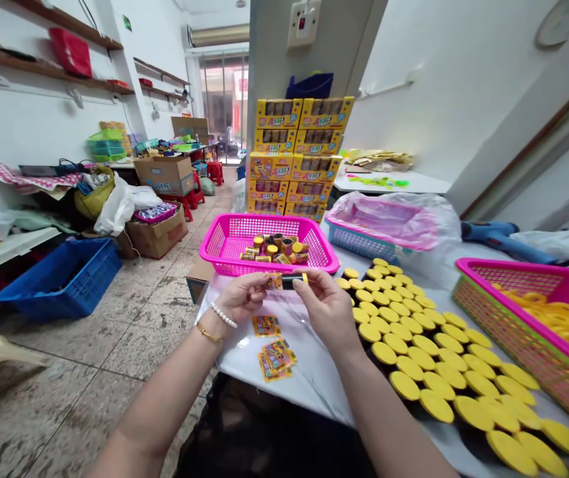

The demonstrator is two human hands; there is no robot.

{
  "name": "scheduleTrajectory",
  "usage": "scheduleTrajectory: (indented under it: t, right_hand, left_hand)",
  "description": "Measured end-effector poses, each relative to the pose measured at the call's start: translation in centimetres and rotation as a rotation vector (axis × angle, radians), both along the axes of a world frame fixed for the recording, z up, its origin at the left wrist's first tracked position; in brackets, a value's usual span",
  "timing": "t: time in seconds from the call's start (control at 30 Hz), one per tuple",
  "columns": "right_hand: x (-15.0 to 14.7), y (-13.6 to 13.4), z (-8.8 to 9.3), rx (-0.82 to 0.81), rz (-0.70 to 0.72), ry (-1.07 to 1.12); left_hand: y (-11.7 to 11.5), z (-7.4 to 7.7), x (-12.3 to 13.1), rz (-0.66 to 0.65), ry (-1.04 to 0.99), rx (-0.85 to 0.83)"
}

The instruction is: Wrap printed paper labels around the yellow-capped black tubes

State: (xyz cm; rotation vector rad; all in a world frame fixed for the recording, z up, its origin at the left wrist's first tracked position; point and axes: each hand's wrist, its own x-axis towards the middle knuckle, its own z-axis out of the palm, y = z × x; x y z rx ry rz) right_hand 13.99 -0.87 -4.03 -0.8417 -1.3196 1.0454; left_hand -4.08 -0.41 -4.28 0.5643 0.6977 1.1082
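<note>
Level between my two hands is a small black tube with a yellow cap (291,281). My right hand (332,309) is closed round its capped end. The fingers of my left hand (244,297) pinch a printed yellow label (275,281) at the tube's other end; how far it covers the tube is hard to tell. On the white table below lie a printed label (266,325) and a small pile of similar labels (277,358). Beside my right arm, many yellow-capped black tubes (413,342) stand upright in rows.
Beyond my hands sits a pink basket (219,249) with several labelled tubes. A pink-and-green basket (513,325) of yellow rings stands at the right. Yellow boxes (294,169) are stacked at the back. A blue crate (60,282) is on the floor at left.
</note>
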Motion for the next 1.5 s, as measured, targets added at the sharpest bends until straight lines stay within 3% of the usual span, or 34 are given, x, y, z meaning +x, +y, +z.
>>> scheduleTrajectory:
  t: [0.23, 0.43, 0.67, 0.83, 0.97, 1.13, 1.27, 1.37, 1.5]
  right_hand:
    - [-0.5, -0.5, -0.1, 0.043, 0.050, -0.062]
    - [-0.3, -0.7, 0.0, 0.114, -0.024, -0.159]
    - [-0.2, -0.5, -0.1, 0.039, 0.045, -0.110]
    - [-0.1, -0.9, -0.3, 0.330, -0.186, -0.388]
    - [-0.2, -1.4, -0.1, 0.511, -0.273, -0.422]
    - [-0.2, -1.4, 0.4, 0.303, -0.166, -0.322]
    - [0.0, -0.5, 0.5, 0.019, 0.022, 0.032]
    - [0.1, 0.2, 0.4, -0.126, 0.084, 0.215]
    - [-0.2, 0.2, 0.2, -0.155, 0.103, 0.153]
  left_hand:
    - [0.1, -0.1, 0.3, 0.011, 0.017, -0.016]
    - [0.3, 0.2, 0.1, -0.013, 0.019, -0.028]
    - [0.0, 0.0, 0.4, -0.021, 0.018, 0.013]
    - [0.0, 0.0, 0.4, -0.015, 0.035, 0.025]
    - [0.0, 0.2, 0.3, 0.007, 0.046, 0.025]
    - [-0.1, 0.4, 0.5, 0.040, 0.047, 0.024]
    - [-0.1, 0.5, 0.5, 0.035, 0.043, 0.010]
    - [0.0, 0.6, 0.5, 0.020, 0.043, -0.003]
    - [-0.1, 0.7, 0.6, 0.007, 0.037, -0.010]
